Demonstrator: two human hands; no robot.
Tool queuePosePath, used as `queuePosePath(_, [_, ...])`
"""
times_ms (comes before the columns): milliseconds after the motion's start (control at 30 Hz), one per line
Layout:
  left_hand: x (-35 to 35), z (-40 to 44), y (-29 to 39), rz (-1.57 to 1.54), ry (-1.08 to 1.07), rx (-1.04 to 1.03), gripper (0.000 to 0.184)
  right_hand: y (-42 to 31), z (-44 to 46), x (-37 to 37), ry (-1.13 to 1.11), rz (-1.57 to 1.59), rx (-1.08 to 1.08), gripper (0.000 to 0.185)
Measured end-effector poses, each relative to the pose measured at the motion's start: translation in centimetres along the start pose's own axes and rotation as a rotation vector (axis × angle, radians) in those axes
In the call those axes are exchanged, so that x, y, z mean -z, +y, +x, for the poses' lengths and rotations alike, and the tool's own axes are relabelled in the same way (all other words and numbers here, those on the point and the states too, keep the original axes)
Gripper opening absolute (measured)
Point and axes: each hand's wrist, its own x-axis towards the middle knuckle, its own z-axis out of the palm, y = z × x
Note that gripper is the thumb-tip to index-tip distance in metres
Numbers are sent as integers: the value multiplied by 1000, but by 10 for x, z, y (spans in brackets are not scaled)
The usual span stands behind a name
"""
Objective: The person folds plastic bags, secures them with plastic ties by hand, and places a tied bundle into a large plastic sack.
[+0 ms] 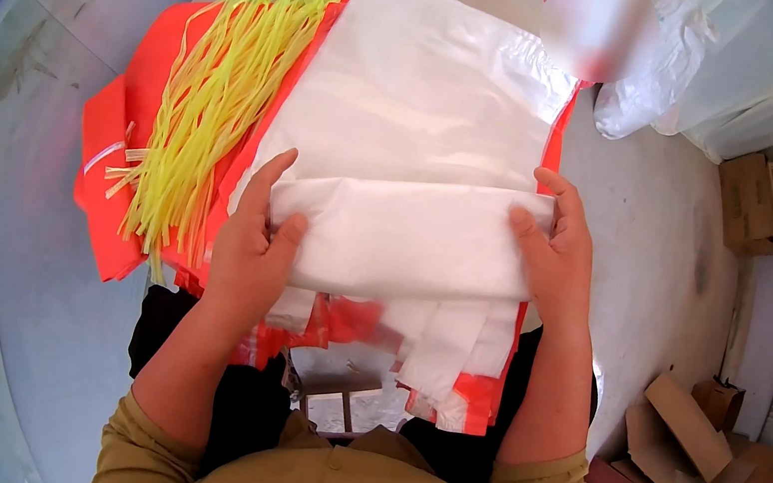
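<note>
White translucent rectangular plastic sheet [420, 95] lies on red plastic sheets [155, 53], folded band [417, 241] toward near edge between left hand [255, 251] and right hand [554, 253], thumbs and forefingers spread, hidden fingers' grip can't tell, yellow flat plastic strips [226, 105] along left side, grey floor [649, 243] running off right edge toward brown cardboard box [749, 200].

no legible text or labels

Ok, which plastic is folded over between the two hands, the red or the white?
The white plastic: its folded part reaches from the left hand to the right hand. The red plastic shows beneath and at left, under yellow strips.
</note>
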Motion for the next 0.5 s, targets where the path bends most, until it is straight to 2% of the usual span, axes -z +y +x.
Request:
queuePosePath(167, [1,3,-1,91,18,-11,63,2,3,-5,30,-85,-73,45])
queuePosePath(267, [0,5,-3,78,20,-2,60,4,3,-7,89,-276,60,46])
queuePosePath(367, [0,4,-1,79,17,-1,58,-4,-2,-5,202,-674,368,51])
queuePosePath(467, [1,5,-5,58,21,-2,56,-26,-21,-9,-35,-795,686,58])
queuePosePath(500, [1,6,-9,58,28,-22,56,-31,-29,-16,-199,-770,781,61])
